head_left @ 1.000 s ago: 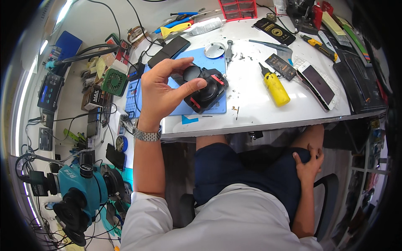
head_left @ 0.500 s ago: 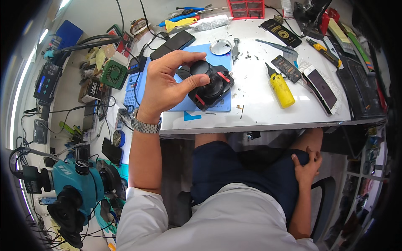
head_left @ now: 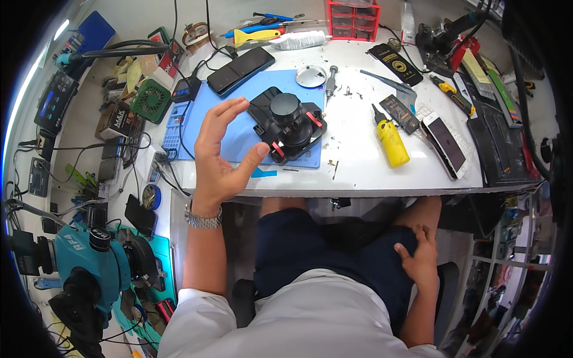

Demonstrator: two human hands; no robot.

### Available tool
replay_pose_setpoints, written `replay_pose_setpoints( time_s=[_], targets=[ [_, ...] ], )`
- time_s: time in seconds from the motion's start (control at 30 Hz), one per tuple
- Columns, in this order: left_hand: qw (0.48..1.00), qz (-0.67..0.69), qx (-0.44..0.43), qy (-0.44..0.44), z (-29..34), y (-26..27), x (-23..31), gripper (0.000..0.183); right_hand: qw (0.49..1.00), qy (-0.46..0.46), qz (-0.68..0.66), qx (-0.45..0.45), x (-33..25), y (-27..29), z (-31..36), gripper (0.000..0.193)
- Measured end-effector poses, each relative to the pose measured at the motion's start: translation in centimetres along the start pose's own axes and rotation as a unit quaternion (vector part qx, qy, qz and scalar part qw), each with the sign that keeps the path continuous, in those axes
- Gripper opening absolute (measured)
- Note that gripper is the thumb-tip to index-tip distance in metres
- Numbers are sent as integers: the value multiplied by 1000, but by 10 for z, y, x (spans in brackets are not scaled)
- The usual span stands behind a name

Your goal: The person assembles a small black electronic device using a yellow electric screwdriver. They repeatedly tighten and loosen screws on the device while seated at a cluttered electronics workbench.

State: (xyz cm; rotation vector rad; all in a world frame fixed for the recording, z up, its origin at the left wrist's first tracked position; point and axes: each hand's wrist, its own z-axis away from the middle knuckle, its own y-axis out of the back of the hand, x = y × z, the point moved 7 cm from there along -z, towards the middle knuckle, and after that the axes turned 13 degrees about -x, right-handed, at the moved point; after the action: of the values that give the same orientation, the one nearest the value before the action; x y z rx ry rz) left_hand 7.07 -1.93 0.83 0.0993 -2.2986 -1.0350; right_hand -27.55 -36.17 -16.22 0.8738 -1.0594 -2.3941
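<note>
My left hand (head_left: 219, 156), with a metal watch at the wrist, is just left of a black clamp fixture (head_left: 292, 126). Its thumb and fingers are spread apart and hold nothing. The thumb tip comes close to a red pad of the fixture; whether they touch I cannot tell. A round black knob (head_left: 285, 107) tops the fixture, which has red pads on two sides and lies on a blue work mat (head_left: 230, 128). My right hand (head_left: 421, 256) rests on my thigh below the table edge, fingers loosely extended, holding nothing.
Behind the mat's left part lies a dark phone (head_left: 241, 71). Right of the fixture are a screwdriver (head_left: 330, 82), a yellow bottle (head_left: 393, 143) and a white phone (head_left: 444, 145). A teal microscope (head_left: 92, 262) stands at the left, and red drawers (head_left: 353, 21) stand behind.
My left hand has let go of the knob and drawn back to the left, its fingers opening. The fixture stays on the mat. My right hand remains on my thigh; the view has shifted slightly.
</note>
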Motion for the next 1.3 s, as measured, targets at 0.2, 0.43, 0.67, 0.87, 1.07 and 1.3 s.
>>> replay_pose_setpoints(
  time_s=[0.2,0.43,0.67,0.87,1.07,1.3],
  targets=[
    [999,18,26,38,29,-28,-11,70,875,455,-127,109,-173,126,58,24],
    [997,-41,4,60,32,-31,-12,73,736,666,11,120,-354,150,12,25],
    [997,-41,29,62,36,-33,-15,60,740,623,252,-26,-410,124,-9,49],
    [997,-22,23,74,36,-34,-17,55,751,600,270,-53,-420,119,-13,44],
    [997,-24,21,77,36,-35,-18,52,753,585,300,-41,-423,117,-13,44],
    [996,-26,19,79,36,-34,-18,52,746,582,323,-12,-423,116,-13,44]
  ],
)
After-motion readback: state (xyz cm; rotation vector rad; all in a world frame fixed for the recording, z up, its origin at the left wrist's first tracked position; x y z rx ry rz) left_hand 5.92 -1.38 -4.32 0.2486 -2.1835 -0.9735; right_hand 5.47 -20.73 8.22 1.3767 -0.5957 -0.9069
